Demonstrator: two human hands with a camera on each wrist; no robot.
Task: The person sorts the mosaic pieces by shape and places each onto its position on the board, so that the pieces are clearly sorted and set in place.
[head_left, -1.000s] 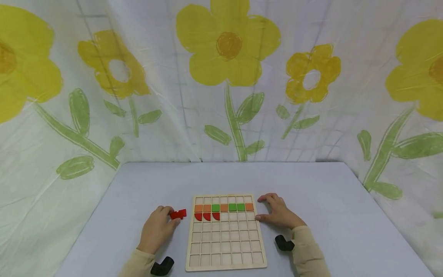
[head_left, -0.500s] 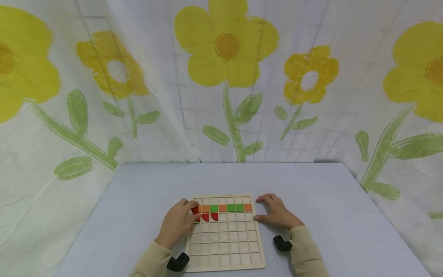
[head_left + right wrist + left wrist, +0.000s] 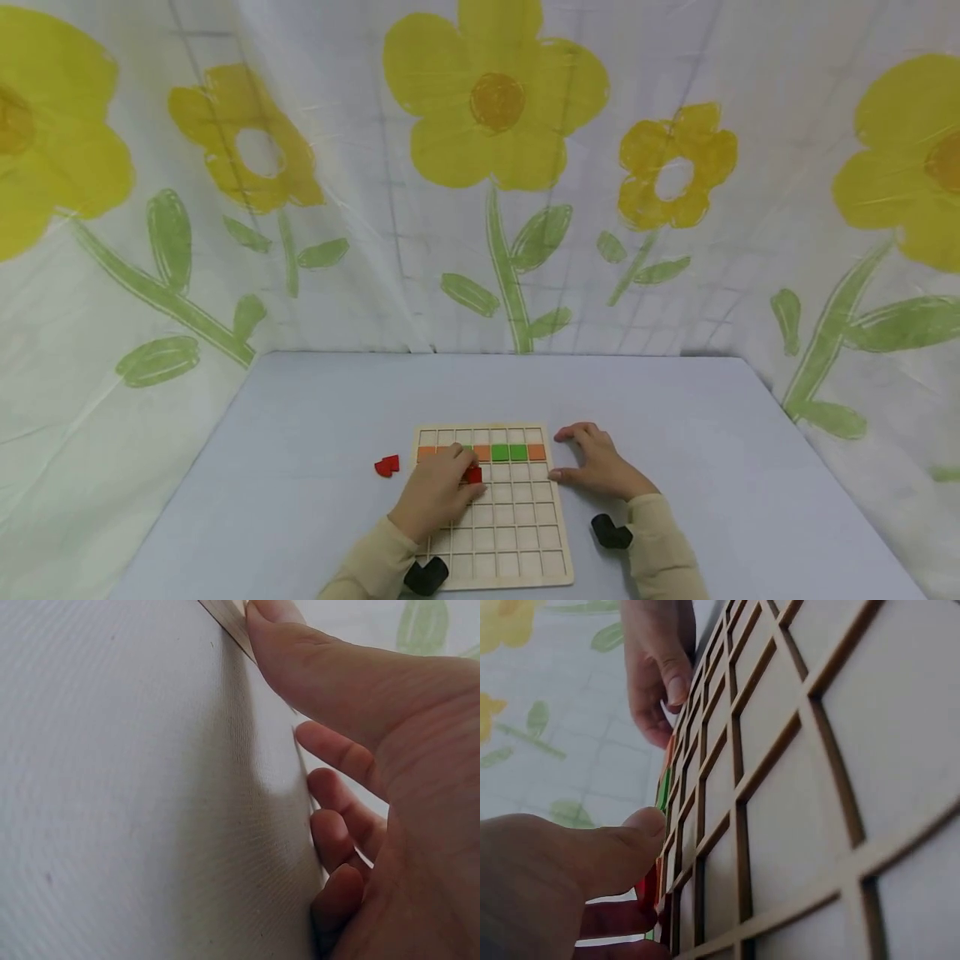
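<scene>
My left hand (image 3: 438, 492) reaches over the wooden grid board (image 3: 450, 581), pinching a small red tile (image 3: 474, 475) between thumb and fingers close over the row below the coloured squares. In the left wrist view the thumb and fingers close round the red tile (image 3: 648, 891), which is partly hidden. This hand also covers the row's left cells. At the board's right edge rests my right hand (image 3: 603, 468), holding nothing, its thumb on the rim and fingers spread. The right wrist view shows its thumb (image 3: 322, 675) against the board's edge (image 3: 229, 622).
Two small red pieces (image 3: 384, 468) lie on the table left of the board. Orange squares (image 3: 536, 452) and green squares (image 3: 517, 452) fill much of the second row. A curtain printed with yellow flowers (image 3: 498, 102) hangs behind the table (image 3: 315, 392).
My left hand has taken a red tile from the pile left of the board and carried it rightward over the grid. The right hand has stayed at the board's edge.
</scene>
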